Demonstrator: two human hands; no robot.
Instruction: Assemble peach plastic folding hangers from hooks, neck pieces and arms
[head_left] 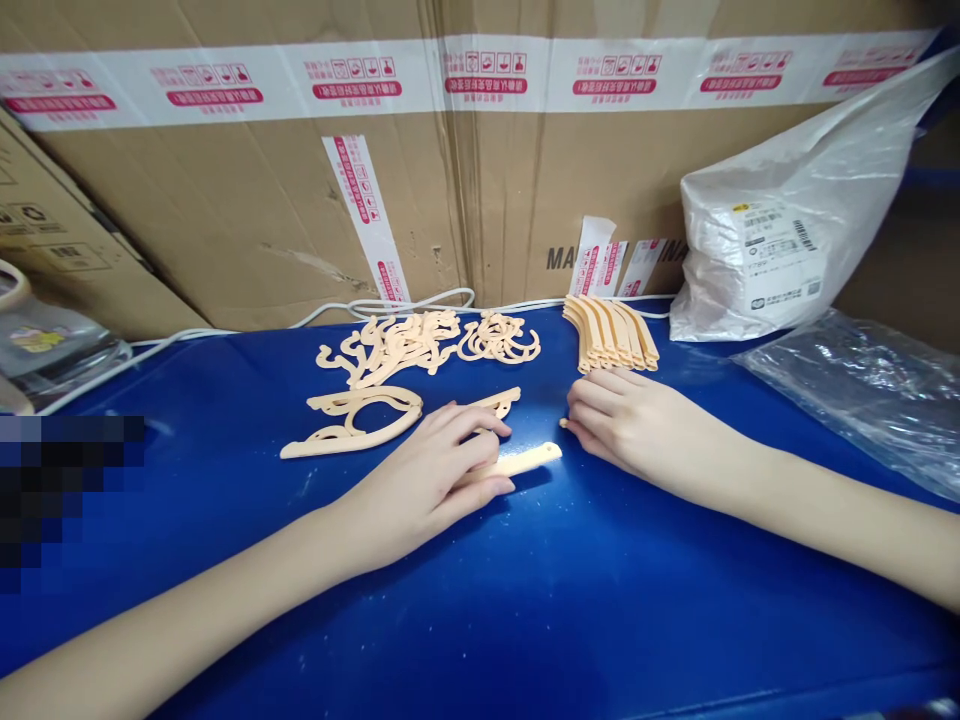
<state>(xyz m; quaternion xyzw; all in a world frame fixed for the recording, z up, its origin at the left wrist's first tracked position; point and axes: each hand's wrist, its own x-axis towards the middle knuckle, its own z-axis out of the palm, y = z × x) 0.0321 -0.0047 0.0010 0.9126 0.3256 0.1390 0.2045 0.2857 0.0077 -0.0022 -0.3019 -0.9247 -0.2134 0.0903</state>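
Observation:
My left hand is closed on a beige plastic folding-hanger arm, gripped between thumb and fingers, its holed end pointing right. Just behind those fingers another beige arm shows; whether it joins the held one is hidden. My right hand is curled with the knuckles up, and the small tip of a beige plastic piece pokes out at its fingertips; the rest is covered. Touching or close behind this hand is a stack of curved hanger arms. Left of my left hand lies a folding hanger.
At the back lie a pile of beige hook-shaped parts and a smaller pile of curved hooks on the blue tabletop. A cardboard box stands behind, with a white cable. At right are a white bag and clear plastic.

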